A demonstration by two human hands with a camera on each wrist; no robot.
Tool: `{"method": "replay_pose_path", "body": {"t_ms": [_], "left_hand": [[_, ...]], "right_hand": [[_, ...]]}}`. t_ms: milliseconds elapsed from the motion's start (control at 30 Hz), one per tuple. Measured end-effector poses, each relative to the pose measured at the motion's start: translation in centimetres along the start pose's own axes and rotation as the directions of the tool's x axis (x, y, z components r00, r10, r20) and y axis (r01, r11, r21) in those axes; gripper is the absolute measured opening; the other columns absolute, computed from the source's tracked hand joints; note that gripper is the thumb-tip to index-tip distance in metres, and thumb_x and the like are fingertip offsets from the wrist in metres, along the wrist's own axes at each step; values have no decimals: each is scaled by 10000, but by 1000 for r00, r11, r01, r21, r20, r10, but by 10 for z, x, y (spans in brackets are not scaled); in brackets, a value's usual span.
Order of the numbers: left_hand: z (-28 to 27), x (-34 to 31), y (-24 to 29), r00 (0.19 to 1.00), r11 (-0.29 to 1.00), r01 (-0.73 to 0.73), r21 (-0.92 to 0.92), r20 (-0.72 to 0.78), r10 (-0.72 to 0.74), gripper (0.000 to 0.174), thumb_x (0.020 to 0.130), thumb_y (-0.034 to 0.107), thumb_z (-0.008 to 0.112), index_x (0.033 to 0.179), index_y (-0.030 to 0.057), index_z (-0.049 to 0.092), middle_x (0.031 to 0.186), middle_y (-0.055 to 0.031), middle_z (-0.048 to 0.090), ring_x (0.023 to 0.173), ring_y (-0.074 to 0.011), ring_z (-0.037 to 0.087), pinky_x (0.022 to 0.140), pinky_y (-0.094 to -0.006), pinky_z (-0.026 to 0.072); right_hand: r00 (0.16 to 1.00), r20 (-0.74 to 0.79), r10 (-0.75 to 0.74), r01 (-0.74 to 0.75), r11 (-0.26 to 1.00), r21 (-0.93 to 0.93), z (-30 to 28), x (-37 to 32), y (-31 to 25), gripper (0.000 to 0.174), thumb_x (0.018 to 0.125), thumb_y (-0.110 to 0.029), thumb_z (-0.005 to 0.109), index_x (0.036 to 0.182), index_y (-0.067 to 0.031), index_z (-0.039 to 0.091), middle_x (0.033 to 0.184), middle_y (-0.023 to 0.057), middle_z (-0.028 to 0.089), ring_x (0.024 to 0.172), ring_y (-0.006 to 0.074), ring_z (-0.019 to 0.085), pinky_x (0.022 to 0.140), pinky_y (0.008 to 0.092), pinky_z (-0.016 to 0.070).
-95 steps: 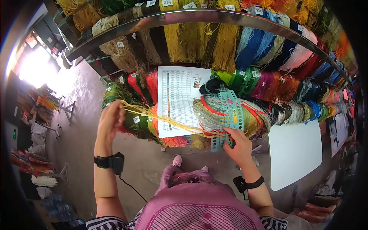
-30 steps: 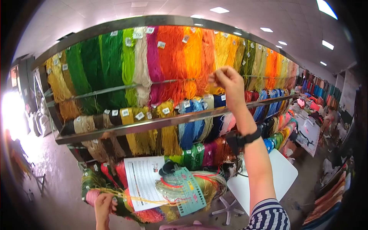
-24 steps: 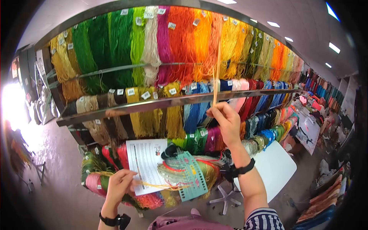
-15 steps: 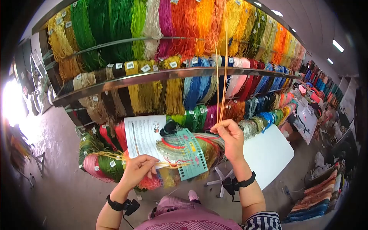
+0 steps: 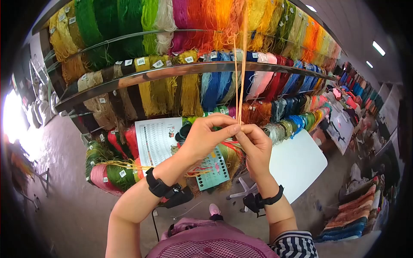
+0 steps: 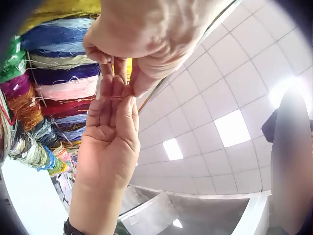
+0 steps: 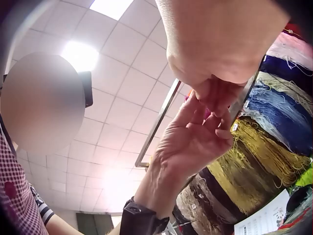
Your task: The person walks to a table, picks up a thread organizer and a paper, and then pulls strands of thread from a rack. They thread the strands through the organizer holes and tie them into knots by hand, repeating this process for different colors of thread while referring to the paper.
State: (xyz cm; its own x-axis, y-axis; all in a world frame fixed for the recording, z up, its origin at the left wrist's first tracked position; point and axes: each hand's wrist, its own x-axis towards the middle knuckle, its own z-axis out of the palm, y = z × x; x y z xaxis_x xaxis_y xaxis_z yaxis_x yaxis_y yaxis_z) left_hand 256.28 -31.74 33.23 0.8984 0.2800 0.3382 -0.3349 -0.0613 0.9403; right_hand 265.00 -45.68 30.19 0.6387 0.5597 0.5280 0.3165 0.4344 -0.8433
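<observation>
Peach-orange thread strands point(image 5: 243, 73) hang down from the upper rack to where my two hands meet. My right hand point(image 5: 257, 150) pinches their lower end between thumb and fingers. Directly beside it, my left hand point(image 5: 206, 136) pinches at the same spot, fingertips against the right hand's. A thin reddish strand point(image 6: 116, 97) runs across the fingertips in the left wrist view. Below the hands lies a pale green card with punched holes point(image 5: 218, 174), with thread bundles on it partly hidden by my left hand. A printed colour sheet point(image 5: 150, 139) lies to its left.
Metal rails point(image 5: 146, 76) cross in front of rows of tagged skeins point(image 5: 189, 96). Loose yellow threads point(image 5: 120, 164) lie over skeins at the lower left. A white board point(image 5: 297, 167) stands at right, with a wheeled base point(image 5: 243, 189) beside it.
My right hand has come down from the upper rack, drawing out the peach-orange strands. My left hand has left the yellow threads by the card and moved up and right to the right hand.
</observation>
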Motion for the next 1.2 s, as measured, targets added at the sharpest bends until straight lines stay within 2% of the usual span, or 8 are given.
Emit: {"method": "replay_pose_path", "body": {"t_ms": [100, 333, 633, 700, 767, 967, 1133, 1200], "left_hand": [[-1, 13, -2, 995, 995, -100, 15, -2, 100, 197, 899, 157, 680, 979, -22, 704, 1005, -57, 668, 948, -121, 606, 870, -257, 466], [-1, 17, -3, 999, 996, 25, -82, -21, -27, 208, 918, 184, 659, 1007, 1, 702, 1020, -69, 680, 989, -125, 607, 908, -282, 465], [-12, -8, -13, 945, 935, -321, -154, 17, 327, 113, 985, 157, 526, 986, 48, 556, 952, -112, 674, 1058, -201, 603, 1113, -450, 290], [-24, -25, -13, 941, 862, -321, -393, -31, 337, 95, 971, 148, 539, 944, 58, 553, 835, -77, 619, 944, -161, 589, 1136, -455, 256], [-36, -47, -11, 963, 965, -250, -84, -126, 238, 84, 954, 133, 557, 928, 53, 546, 781, -47, 546, 831, -132, 534, 1039, -395, 361], [-58, -119, -40, 974, 975, -145, 171, -151, 171, 67, 935, 44, 560, 885, 5, 582, 860, -31, 536, 783, -122, 489, 730, -281, 400], [-67, -206, -79, 983, 939, 139, 314, -156, -93, 115, 940, 81, 572, 868, -6, 595, 870, -41, 552, 826, -128, 512, 759, -270, 414], [-80, -238, -96, 892, 907, 385, 169, -319, -319, 97, 931, 98, 595, 891, 13, 621, 865, -24, 577, 805, -104, 535, 714, -258, 431]], "right_hand": [[1000, -27, 3, -2, 1000, 12, -4, 6, 4, 98, 929, -56, 626, 967, 29, 657, 865, 1, 633, 793, 42, 572, 711, 194, 470], [998, -57, 30, -22, 991, 129, -10, 15, 10, 122, 926, -56, 623, 988, 44, 655, 955, 70, 686, 855, 100, 640, 761, 236, 535], [996, -36, -77, 85, 843, 531, -13, 1, 23, 129, 988, -101, 509, 979, -2, 591, 973, 152, 676, 1082, 284, 601, 878, 341, 500], [990, 30, -138, 102, 841, 531, -27, -3, 30, 124, 980, -138, 535, 941, -28, 576, 925, 138, 659, 1021, 268, 598, 759, 300, 459], [994, 10, -110, 92, 875, 475, -31, -8, 31, 110, 972, -138, 551, 924, -40, 566, 834, 98, 614, 873, 204, 571, 683, 274, 385], [983, -123, 135, -77, 918, 388, -59, -32, 65, 97, 981, -111, 529, 927, -39, 565, 716, 17, 498, 672, 132, 465, 669, 268, 384], [971, -159, 176, -98, 908, 407, -66, -43, 73, 105, 980, -120, 532, 930, -35, 567, 660, -21, 442, 584, 79, 374, 575, 234, 324], [950, -96, 297, -246, 902, 355, -65, -61, 83, 110, 966, -109, 548, 906, -22, 581, 651, -34, 433, 549, 65, 339, 533, 223, 285]]}}
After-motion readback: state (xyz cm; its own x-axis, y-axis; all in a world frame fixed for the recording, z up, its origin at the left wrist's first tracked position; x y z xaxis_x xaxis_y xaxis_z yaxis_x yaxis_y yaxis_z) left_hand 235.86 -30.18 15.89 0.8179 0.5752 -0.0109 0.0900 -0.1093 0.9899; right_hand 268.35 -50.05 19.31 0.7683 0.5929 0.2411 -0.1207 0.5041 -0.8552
